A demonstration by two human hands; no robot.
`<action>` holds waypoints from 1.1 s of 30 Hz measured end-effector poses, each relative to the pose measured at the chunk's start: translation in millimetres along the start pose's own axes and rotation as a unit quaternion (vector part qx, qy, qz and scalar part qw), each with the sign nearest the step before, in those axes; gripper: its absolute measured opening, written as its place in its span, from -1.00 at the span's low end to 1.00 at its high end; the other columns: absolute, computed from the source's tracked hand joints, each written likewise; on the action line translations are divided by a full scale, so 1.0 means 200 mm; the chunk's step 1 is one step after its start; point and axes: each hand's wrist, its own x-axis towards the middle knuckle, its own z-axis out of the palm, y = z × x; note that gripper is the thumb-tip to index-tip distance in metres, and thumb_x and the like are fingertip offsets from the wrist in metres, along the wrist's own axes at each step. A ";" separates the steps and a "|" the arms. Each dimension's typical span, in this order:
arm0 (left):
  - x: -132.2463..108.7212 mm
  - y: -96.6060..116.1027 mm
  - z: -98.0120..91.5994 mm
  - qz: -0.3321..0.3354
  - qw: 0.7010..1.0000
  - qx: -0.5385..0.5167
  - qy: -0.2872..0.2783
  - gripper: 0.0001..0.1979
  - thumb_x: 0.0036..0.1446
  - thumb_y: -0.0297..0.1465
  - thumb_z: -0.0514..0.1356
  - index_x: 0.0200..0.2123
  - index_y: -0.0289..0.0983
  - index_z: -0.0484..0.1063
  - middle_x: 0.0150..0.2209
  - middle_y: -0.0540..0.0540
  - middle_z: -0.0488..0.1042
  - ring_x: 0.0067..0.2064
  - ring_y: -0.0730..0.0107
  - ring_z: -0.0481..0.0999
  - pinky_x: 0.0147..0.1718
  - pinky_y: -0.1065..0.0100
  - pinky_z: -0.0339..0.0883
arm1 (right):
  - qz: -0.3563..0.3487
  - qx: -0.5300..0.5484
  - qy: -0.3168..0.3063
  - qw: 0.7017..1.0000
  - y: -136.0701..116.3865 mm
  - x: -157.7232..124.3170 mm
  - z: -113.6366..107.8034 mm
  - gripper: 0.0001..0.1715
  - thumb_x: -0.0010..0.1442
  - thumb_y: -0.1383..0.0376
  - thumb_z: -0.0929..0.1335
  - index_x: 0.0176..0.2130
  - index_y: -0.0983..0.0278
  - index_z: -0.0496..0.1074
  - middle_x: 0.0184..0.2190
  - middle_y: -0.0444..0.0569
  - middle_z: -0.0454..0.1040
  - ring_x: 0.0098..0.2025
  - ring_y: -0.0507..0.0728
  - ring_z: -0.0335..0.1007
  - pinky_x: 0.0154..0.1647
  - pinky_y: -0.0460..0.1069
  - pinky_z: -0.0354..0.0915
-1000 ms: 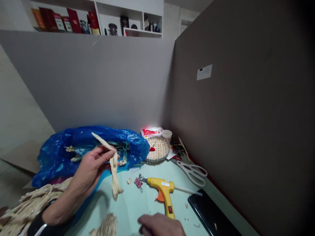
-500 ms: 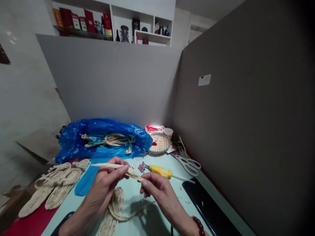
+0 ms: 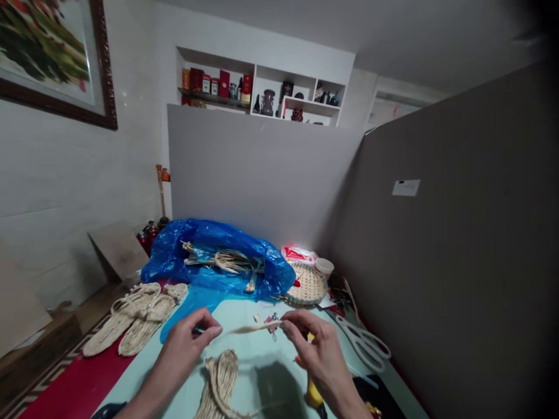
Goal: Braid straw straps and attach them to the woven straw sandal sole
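My right hand [image 3: 318, 352] pinches one end of a pale straw strip [image 3: 258, 327], which stretches left across the middle of the table and blurs at its far end. Close to that blurred end is my left hand [image 3: 187, 343], its fingers curled and thumb and forefinger brought together; whether they grip the strip's tip is unclear. Below the hands lies a looped bundle of braided straw cord [image 3: 222, 378], its lower end cut off by the frame. Under my right hand, a yellow-handled tool [image 3: 313, 394] is partly covered.
Woven straw sandals [image 3: 144, 317] rest at the left. Behind are a blue plastic bag [image 3: 163, 253] with straw bundles [image 3: 227, 259], a woven basket [image 3: 312, 285] and a white cup [image 3: 324, 266]. White-handled scissors [image 3: 364, 344] lie right, beside a grey partition [image 3: 437, 262].
The view has tilted up and turned left. My hands have drawn apart, and the strip that ran through my left hand now extends leftward from my right fingers.
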 end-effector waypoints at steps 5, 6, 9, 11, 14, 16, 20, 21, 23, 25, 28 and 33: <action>-0.05 0.06 0.01 0.086 0.992 0.061 -0.064 -0.84 0.01 -0.23 0.30 -0.29 -0.09 0.57 -0.20 -0.06 0.57 -0.09 0.14 0.47 -0.07 0.28 0.25 | -0.130 -0.042 -0.107 0.985 -0.16 0.08 0.14 -0.81 0.23 0.41 0.32 -0.33 0.27 0.55 -0.41 -0.06 0.47 -0.35 0.07 0.39 -0.32 -0.08 0.25; -0.06 0.07 0.02 0.086 0.991 0.056 -0.082 -0.88 0.05 -0.24 0.26 -0.37 -0.13 0.54 -0.32 -0.04 0.54 -0.20 0.19 0.47 -0.16 0.30 0.26 | -0.138 -0.016 -0.113 0.984 -0.19 0.09 0.18 -0.81 0.22 0.43 0.33 -0.33 0.27 0.54 -0.40 -0.07 0.47 -0.33 0.06 0.40 -0.29 -0.08 0.25; -0.05 0.05 0.03 0.060 0.994 0.021 -0.084 -0.76 0.12 -0.21 0.17 -0.51 -0.21 0.42 -0.53 0.02 0.38 -0.44 0.35 0.38 -0.40 0.37 0.23 | -0.103 0.077 -0.099 0.987 -0.21 0.12 0.25 -0.88 0.22 0.37 0.36 -0.31 0.27 0.54 -0.35 -0.06 0.51 -0.29 0.08 0.42 -0.23 -0.07 0.27; -0.03 0.02 0.03 0.038 0.997 -0.003 -0.068 -0.73 0.10 -0.16 0.17 -0.49 -0.24 0.40 -0.56 0.05 0.35 -0.51 0.42 0.33 -0.48 0.41 0.21 | -0.041 0.124 -0.088 0.988 -0.17 0.17 0.26 -0.85 0.21 0.26 0.38 -0.25 0.27 0.54 -0.31 -0.03 0.54 -0.27 0.11 0.43 -0.24 -0.05 0.28; 0.02 -0.04 0.01 0.015 0.998 -0.040 -0.042 -0.65 0.05 -0.06 0.19 -0.45 -0.25 0.37 -0.58 0.09 0.33 -0.61 0.53 0.24 -0.61 0.47 0.10 | 0.011 0.148 -0.089 0.985 -0.09 0.26 0.23 -0.71 0.20 0.15 0.39 -0.18 0.30 0.54 -0.25 0.04 0.56 -0.26 0.15 0.42 -0.25 -0.02 0.28; 0.04 -0.07 0.00 0.012 0.998 -0.060 -0.021 -0.61 0.02 -0.01 0.20 -0.43 -0.25 0.36 -0.58 0.11 0.32 -0.66 0.58 0.19 -0.65 0.50 0.03 | 0.024 0.153 -0.095 0.983 -0.05 0.31 0.21 -0.65 0.21 0.09 0.36 -0.19 0.33 0.52 -0.27 0.06 0.56 -0.26 0.16 0.42 -0.28 -0.02 0.29; 0.05 -0.10 0.02 0.015 0.997 -0.077 0.000 -0.60 -0.01 0.00 0.21 -0.43 -0.23 0.35 -0.58 0.12 0.33 -0.69 0.58 0.21 -0.70 0.51 0.04 | 0.040 0.169 -0.142 0.974 -0.06 0.27 0.26 -0.62 0.22 0.06 0.36 -0.24 0.33 0.53 -0.36 0.03 0.55 -0.32 0.14 0.42 -0.34 -0.04 0.26; 0.04 -0.10 0.03 0.015 0.997 -0.076 -0.004 -0.62 -0.02 -0.01 0.23 -0.44 -0.23 0.35 -0.59 0.12 0.34 -0.69 0.55 0.23 -0.71 0.50 0.07 | 0.040 0.172 -0.156 0.972 -0.08 0.25 0.29 -0.64 0.19 0.07 0.38 -0.27 0.33 0.54 -0.37 0.01 0.55 -0.32 0.14 0.41 -0.33 -0.04 0.26; 0.03 -0.08 0.05 0.015 0.997 -0.070 -0.015 -0.66 -0.05 -0.06 0.26 -0.45 -0.23 0.37 -0.63 0.10 0.34 -0.68 0.47 0.29 -0.71 0.46 0.15 | 0.039 0.183 -0.168 0.968 -0.10 0.21 0.36 -0.65 0.15 0.07 0.42 -0.36 0.33 0.53 -0.41 -0.02 0.53 -0.34 0.12 0.39 -0.33 -0.05 0.23; 0.02 -0.06 0.05 0.022 0.998 -0.060 -0.017 -0.71 -0.06 -0.13 0.28 -0.49 -0.24 0.41 -0.64 0.07 0.36 -0.62 0.41 0.35 -0.62 0.42 0.24 | 0.040 0.196 -0.163 0.966 -0.11 0.19 0.41 -0.61 0.15 0.05 0.41 -0.44 0.34 0.48 -0.48 -0.06 0.45 -0.39 0.08 0.31 -0.36 -0.05 0.19; 0.03 -0.03 0.02 0.041 0.998 -0.047 0.003 -0.77 -0.10 -0.20 0.31 -0.56 -0.25 0.48 -0.56 0.01 0.42 -0.45 0.36 0.39 -0.42 0.40 0.28 | 0.044 0.218 -0.165 0.961 -0.11 0.20 0.43 -0.58 0.13 0.03 0.42 -0.47 0.35 0.45 -0.53 -0.12 0.33 -0.43 0.04 0.17 -0.41 -0.07 0.10; 0.03 -0.01 0.00 0.028 0.998 -0.057 -0.018 -0.71 -0.06 -0.13 0.31 -0.56 -0.23 0.49 -0.54 0.03 0.39 -0.43 0.36 0.32 -0.42 0.41 0.21 | 0.059 0.275 -0.191 0.940 -0.13 0.18 0.37 -0.59 0.09 0.04 0.44 -0.43 0.36 0.43 -0.51 -0.14 0.29 -0.42 0.02 0.12 -0.39 -0.07 0.08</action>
